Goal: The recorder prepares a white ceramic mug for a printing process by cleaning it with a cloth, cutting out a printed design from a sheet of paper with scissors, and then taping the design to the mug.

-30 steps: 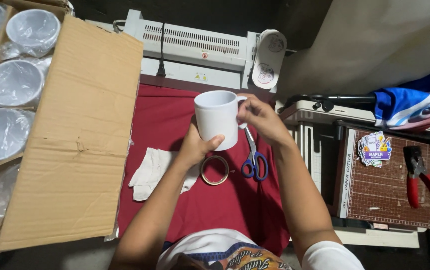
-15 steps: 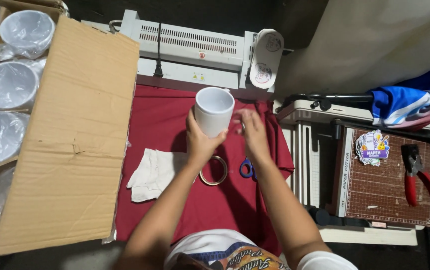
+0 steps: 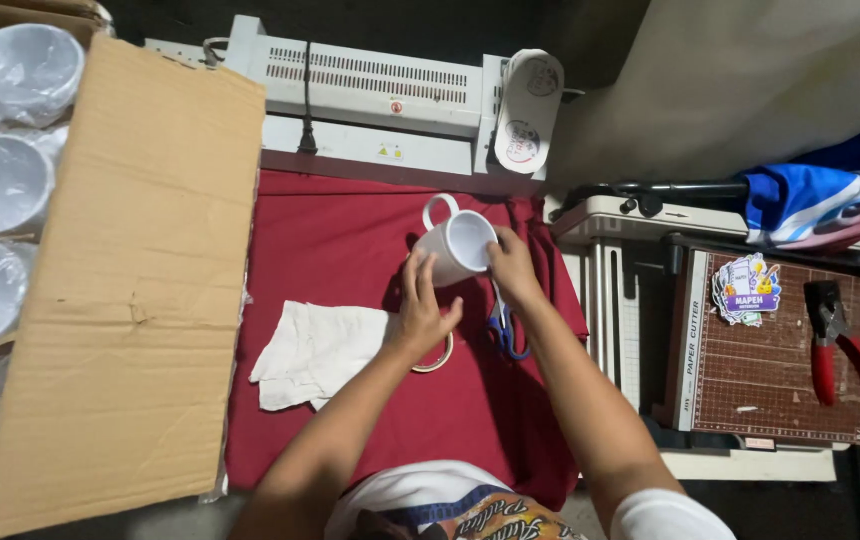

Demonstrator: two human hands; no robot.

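Observation:
A plain white mug is held tilted over the red cloth, mouth toward me and to the right, handle at the upper left. My left hand supports its underside from below. My right hand grips the rim on the right side. A roll of clear tape lies on the cloth just under my left hand. Blue-handled scissors lie beneath my right wrist. A crumpled white cloth rests to the left of the tape.
A large cardboard flap covers the left, with plastic-wrapped white mugs in the box beyond. A white laminator stands at the back. At the right are a paper cutter, stickers and red-handled pliers.
The mug has been turned: its handle went from the right side to the upper left, and it now tilts with the mouth facing me. Both hands shifted around it.

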